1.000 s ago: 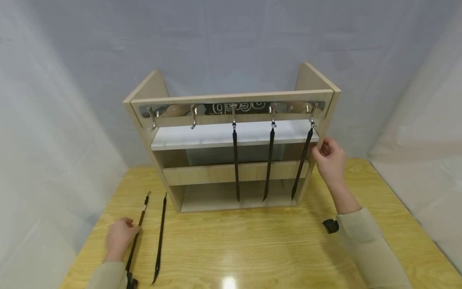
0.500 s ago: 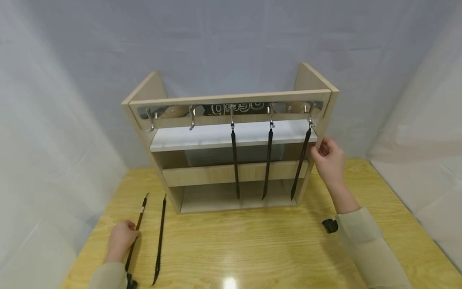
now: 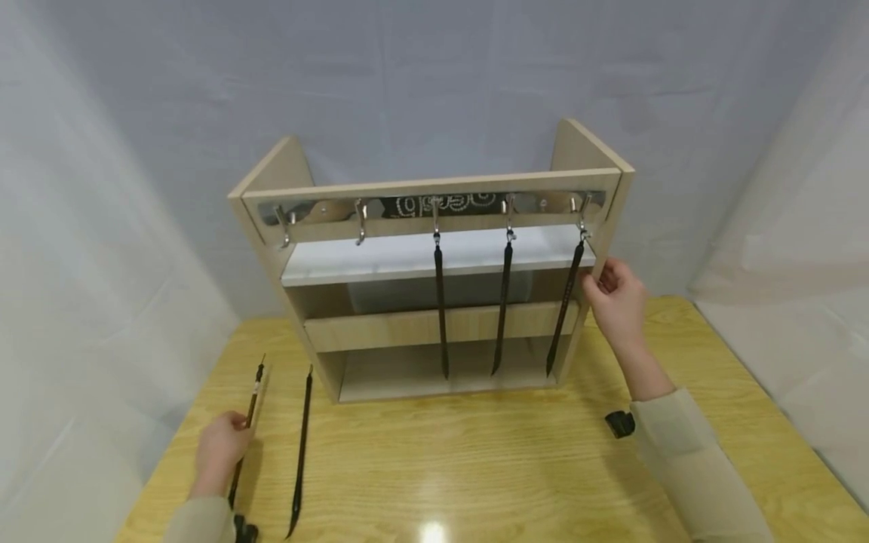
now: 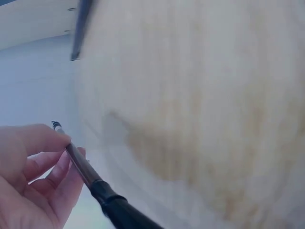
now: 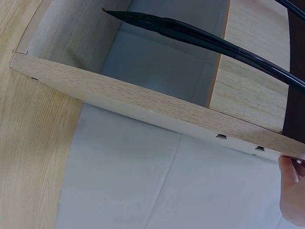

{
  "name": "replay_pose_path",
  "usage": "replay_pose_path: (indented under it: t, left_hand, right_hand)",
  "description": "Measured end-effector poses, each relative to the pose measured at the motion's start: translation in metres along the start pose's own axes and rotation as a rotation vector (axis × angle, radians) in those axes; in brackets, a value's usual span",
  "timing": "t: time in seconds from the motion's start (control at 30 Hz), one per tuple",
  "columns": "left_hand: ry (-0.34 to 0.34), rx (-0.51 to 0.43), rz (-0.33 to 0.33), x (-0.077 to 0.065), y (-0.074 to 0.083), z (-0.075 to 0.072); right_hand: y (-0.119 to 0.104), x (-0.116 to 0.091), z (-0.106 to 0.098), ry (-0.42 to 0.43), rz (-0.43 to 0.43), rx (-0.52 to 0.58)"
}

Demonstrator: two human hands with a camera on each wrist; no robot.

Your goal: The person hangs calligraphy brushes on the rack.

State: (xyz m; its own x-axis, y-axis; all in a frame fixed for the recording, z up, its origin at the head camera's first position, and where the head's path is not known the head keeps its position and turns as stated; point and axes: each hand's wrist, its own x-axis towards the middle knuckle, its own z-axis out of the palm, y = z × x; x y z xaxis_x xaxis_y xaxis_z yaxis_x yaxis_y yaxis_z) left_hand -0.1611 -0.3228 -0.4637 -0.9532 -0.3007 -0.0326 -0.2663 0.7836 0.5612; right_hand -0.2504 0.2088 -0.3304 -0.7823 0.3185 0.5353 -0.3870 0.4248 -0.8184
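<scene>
My left hand [image 3: 220,449] pinches a brown-handled calligraphy brush [image 3: 253,406] by its shaft, left of the shelf. In the left wrist view that brush [image 4: 82,164] slants between thumb and fingers, black ferrule toward the camera. A second, dark calligraphy brush [image 3: 303,445] lies on the table to its right. Around the edge of the wooden shelf's right side panel [image 5: 143,102], my right hand [image 3: 621,302] holds on with thumb and fingers. From the shelf's hook rail [image 3: 339,210] hang three calligraphy brushes, at the middle hook [image 3: 441,309] and the two right hooks.
The wooden shelf [image 3: 373,332] stands at the back of the wood-grain table [image 3: 434,467]. Two hooks at the rail's left end bear nothing. Pale cloth [image 3: 434,83] closes in the back and both sides.
The brown-handled brush has shifted left with my left hand, and a shadow shows beside it. My right hand stays at the shelf's side; the hanging brushes keep their hooks.
</scene>
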Motion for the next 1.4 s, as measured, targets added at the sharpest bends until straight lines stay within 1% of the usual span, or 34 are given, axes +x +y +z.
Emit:
replay_pose_path:
  t: [0.07, 0.17, 0.3, 0.37, 0.6, 0.77, 0.87, 1.0, 1.1, 1.23, 1.4]
  left_hand:
    - [0.021, -0.02, 0.009, -0.001, 0.002, -0.003]
    - [0.08, -0.057, 0.019, -0.002, 0.007, -0.008]
    - [0.177, -0.114, 0.037, -0.004, 0.02, -0.015]
    - [0.213, -0.144, 0.044, -0.006, 0.028, -0.018]
    - [0.325, -0.235, 0.005, -0.012, 0.055, -0.029]
    - [0.427, -0.289, 0.006, -0.022, 0.076, -0.032]
    - [0.499, -0.307, 0.029, -0.027, 0.086, -0.032]
    - [0.56, -0.377, 0.075, -0.034, 0.099, -0.031]
    - [0.582, -0.435, 0.114, -0.04, 0.109, -0.029]
    - [0.603, -0.483, 0.161, -0.046, 0.121, -0.025]
    - [0.627, -0.537, 0.237, -0.055, 0.135, -0.019]
  right_hand:
    - [0.0, 0.0, 0.0, -0.002, 0.005, 0.009]
    - [0.0, 0.0, 0.0, -0.006, 0.013, 0.022]
    - [0.0, 0.001, -0.001, -0.003, 0.013, 0.019]
    - [0.001, 0.002, -0.001, -0.001, 0.013, 0.011]
    - [0.002, 0.003, -0.001, 0.003, 0.003, -0.004]
    - [0.001, 0.002, -0.003, 0.001, 0.003, 0.017]
    - [0.002, 0.002, -0.003, 0.0, 0.011, 0.013]
    - [0.002, 0.002, -0.004, 0.002, 0.018, 0.005]
    - [0.002, 0.001, -0.005, 0.007, 0.016, 0.01]
    - [0.002, 0.001, -0.005, 0.01, 0.015, 0.014]
    - [0.003, 0.002, -0.006, 0.003, 0.017, 0.001]
